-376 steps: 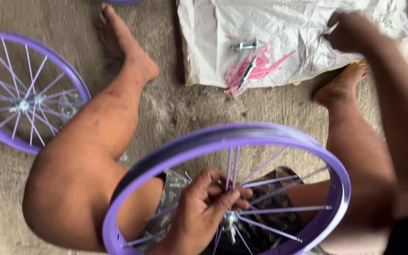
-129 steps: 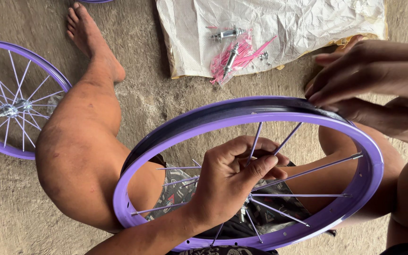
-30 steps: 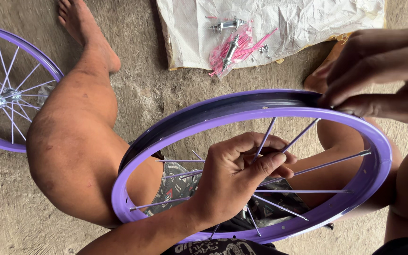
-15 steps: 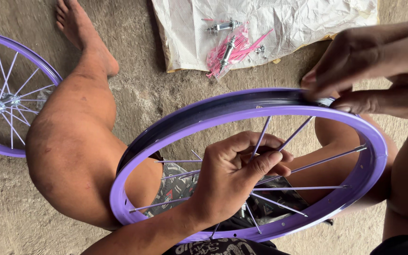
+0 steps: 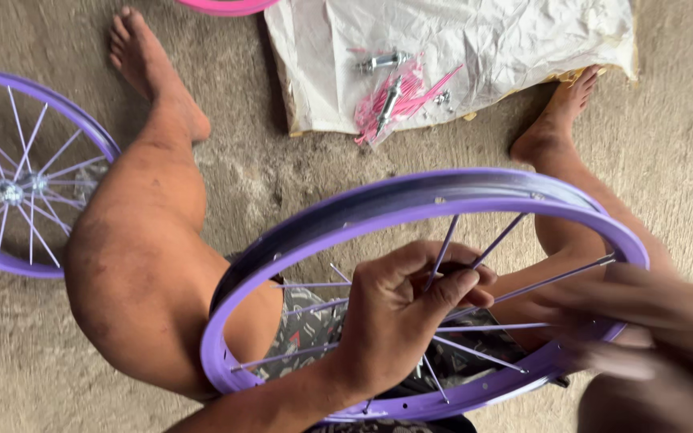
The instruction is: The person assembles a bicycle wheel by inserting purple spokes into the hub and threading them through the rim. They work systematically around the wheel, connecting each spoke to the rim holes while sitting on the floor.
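While the purple wheel rim [image 5: 378,204] stands tilted across the seated person's lap, the left hand [image 5: 399,317] sits inside it, its fingers [image 5: 451,289] pinched around purple spokes [image 5: 523,285] near the middle of the rim. At the rim's lower right edge the right hand [image 5: 643,321] is blurred; whether it grips anything cannot be told. Bare legs [image 5: 142,265] spread to either side of the rim over a rough, stained concrete floor [image 5: 282,180]. Beyond the rim's top edge, a crumpled white sheet [image 5: 507,40] lies on that floor over brown cardboard [image 5: 559,78], carrying a clear bag of pink spokes [image 5: 403,96] and a small metal hub part [image 5: 382,61] just beside it. Well left of the rim, a finished purple wheel [image 5: 22,180] with laced spokes lies flat. A pink rim [image 5: 222,6] shows at the top edge.
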